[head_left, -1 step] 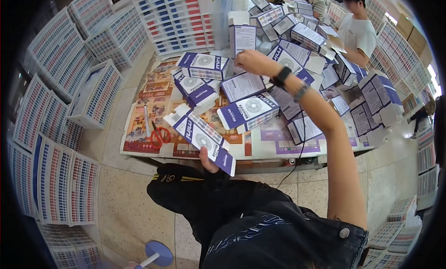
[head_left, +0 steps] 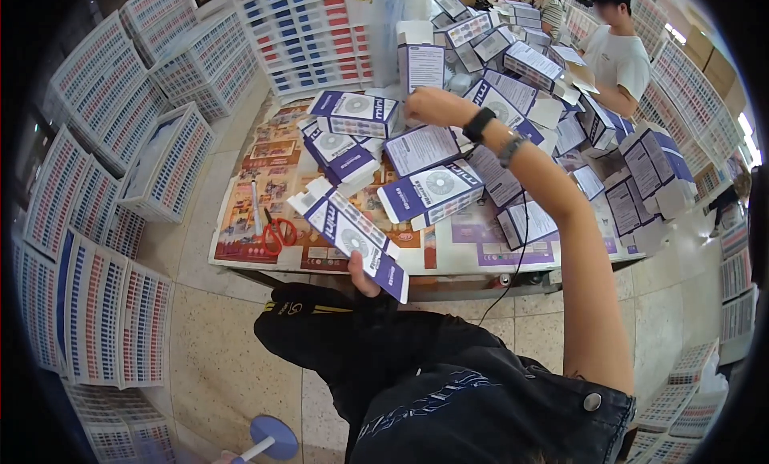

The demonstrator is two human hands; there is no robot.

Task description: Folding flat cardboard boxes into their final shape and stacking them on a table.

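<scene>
Head view, looking down on a packing table (head_left: 240,252) covered with printed sheets. The left hand (head_left: 362,273), at about 6 o'clock from the table's centre and over its near edge, grips from below a purple-and-white carton (head_left: 352,236) with an open end flap. The fingers are wrapped round the carton's lower end; only the thumb side shows. The carton's long axis runs from 10 o'clock to 4 o'clock, flap end pointing to 10 o'clock and the printed fan face turned up.

The right hand (head_left: 432,105) reaches out to 12 o'clock, a black watch (head_left: 478,124) and a bead bracelet (head_left: 510,150) on its wrist. It rests on the heap of like cartons (head_left: 513,63); its fingers look curled, though whether they grip anything cannot be told at this distance.

Judged by appearance, the carton is thin folded card: light, stiff along its edges, easily dented on the broad faces, slightly slick where glossy. The firmest hold would be across the narrow sides near the middle, clear of the loose flap.

Red-handled scissors (head_left: 276,232) lie at 9 o'clock from the held carton. A person in a white shirt (head_left: 618,59) stands at 1 o'clock beyond the table.
</scene>
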